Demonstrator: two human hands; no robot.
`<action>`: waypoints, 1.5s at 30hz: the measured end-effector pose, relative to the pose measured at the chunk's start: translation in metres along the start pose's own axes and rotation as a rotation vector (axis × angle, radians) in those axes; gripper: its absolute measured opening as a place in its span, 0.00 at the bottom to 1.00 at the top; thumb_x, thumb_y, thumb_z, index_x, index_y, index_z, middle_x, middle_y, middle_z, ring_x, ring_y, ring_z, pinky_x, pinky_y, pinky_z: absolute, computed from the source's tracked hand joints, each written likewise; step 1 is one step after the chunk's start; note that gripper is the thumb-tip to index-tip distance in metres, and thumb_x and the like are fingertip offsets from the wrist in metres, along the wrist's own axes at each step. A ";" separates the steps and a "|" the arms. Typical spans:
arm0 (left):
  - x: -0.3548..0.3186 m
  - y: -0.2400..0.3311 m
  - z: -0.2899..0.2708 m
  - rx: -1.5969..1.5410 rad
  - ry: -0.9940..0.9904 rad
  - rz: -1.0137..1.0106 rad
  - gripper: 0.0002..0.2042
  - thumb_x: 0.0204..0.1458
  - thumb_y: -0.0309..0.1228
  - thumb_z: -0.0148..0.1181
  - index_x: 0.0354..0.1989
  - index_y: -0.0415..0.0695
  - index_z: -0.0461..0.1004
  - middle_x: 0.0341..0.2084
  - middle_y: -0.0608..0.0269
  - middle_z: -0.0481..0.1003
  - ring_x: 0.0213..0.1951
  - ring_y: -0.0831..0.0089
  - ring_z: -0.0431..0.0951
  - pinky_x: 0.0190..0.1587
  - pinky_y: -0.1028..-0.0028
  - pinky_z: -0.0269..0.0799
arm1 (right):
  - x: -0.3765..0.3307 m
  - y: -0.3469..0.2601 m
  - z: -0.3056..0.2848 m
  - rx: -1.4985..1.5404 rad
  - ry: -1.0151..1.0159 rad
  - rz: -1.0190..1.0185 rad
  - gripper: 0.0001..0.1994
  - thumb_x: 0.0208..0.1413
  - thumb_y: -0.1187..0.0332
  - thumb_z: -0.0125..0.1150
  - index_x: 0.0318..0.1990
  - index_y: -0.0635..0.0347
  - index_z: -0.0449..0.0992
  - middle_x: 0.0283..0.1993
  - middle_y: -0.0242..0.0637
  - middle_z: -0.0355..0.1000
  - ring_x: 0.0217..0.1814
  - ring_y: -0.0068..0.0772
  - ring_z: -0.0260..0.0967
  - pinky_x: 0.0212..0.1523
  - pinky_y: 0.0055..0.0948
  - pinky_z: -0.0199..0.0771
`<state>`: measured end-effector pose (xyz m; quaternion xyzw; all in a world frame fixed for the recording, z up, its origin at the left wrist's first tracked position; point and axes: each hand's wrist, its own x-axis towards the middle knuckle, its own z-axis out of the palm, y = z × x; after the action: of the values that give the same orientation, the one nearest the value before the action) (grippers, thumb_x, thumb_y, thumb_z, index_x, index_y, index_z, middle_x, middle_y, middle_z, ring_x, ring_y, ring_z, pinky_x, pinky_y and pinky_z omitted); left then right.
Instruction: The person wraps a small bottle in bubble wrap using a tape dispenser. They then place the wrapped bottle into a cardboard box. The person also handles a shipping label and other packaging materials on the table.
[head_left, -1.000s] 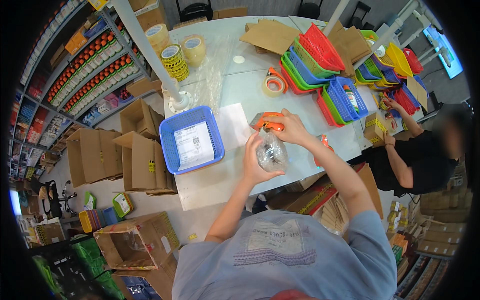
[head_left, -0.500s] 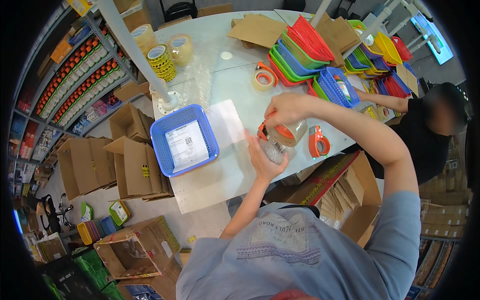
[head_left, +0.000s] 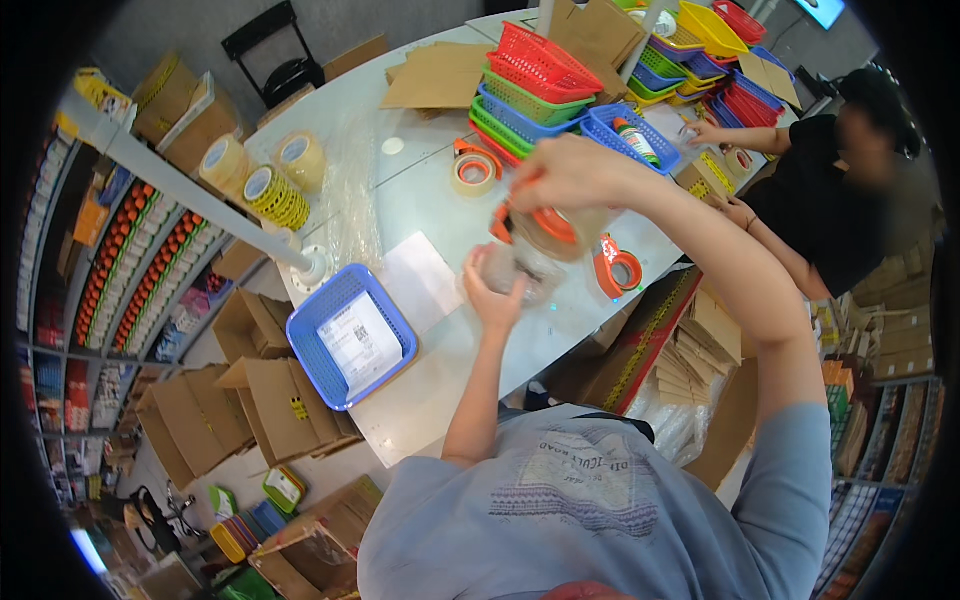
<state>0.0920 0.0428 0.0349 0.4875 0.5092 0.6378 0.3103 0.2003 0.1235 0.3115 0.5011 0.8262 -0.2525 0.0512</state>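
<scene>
Clear-wrapped bundle (head_left: pixel 524 272), mid-frame: I am cupping it in the left hand (head_left: pixel 491 291), fingers part-curled, and gripping an orange tape dispenser (head_left: pixel 556 236) just above with the right hand (head_left: pixel 570 178). It is already wrapped; taping, I judge, is looking unfinished. Left of centre, a blue basket (head_left: pixel 312 352) is holding a white label (head_left: pixel 356 348).

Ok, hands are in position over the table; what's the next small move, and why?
Probably lay tape snugly over the clear-wrapped bundle: the right hand has the orange tape dispenser right above it, and the left hand holds the bundle. Blur hides whether any tape already sticks to it.
</scene>
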 end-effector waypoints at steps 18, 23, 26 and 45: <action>0.069 -0.008 -0.014 -0.100 0.238 0.387 0.24 0.32 0.37 0.70 0.39 0.42 0.68 0.61 0.35 0.48 0.62 0.41 0.53 0.60 0.53 0.54 | 0.125 -0.077 -0.025 -0.248 -0.078 -0.025 0.21 0.39 0.56 0.59 0.32 0.68 0.80 0.33 0.49 0.76 0.35 0.45 0.75 0.37 0.38 0.73; 0.083 0.000 -0.024 -0.052 0.148 0.204 0.24 0.32 0.32 0.66 0.40 0.40 0.66 0.48 0.44 0.66 0.53 0.52 0.64 0.54 0.59 0.59 | 0.083 -0.047 -0.001 -0.143 0.089 -0.173 0.14 0.43 0.58 0.57 0.31 0.57 0.81 0.28 0.47 0.75 0.32 0.44 0.73 0.36 0.38 0.72; 0.094 -0.025 -0.024 0.119 0.094 0.272 0.21 0.30 0.30 0.64 0.37 0.40 0.67 0.38 0.53 0.72 0.45 0.57 0.68 0.49 0.62 0.61 | 0.040 -0.029 0.025 -0.128 0.185 -0.185 0.13 0.46 0.60 0.56 0.37 0.52 0.80 0.29 0.44 0.75 0.30 0.46 0.71 0.34 0.40 0.70; 0.128 -0.037 -0.010 0.164 0.021 0.345 0.15 0.33 0.31 0.60 0.31 0.37 0.69 0.38 0.50 0.72 0.45 0.57 0.69 0.50 0.62 0.64 | 0.020 0.057 0.166 0.383 0.332 0.279 0.17 0.49 0.59 0.58 0.47 0.48 0.78 0.34 0.57 0.72 0.34 0.49 0.73 0.36 0.38 0.74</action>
<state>0.0366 0.1640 0.0383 0.5845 0.4716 0.6429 0.1505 0.2114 0.0826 0.1394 0.6449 0.6837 -0.3089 -0.1459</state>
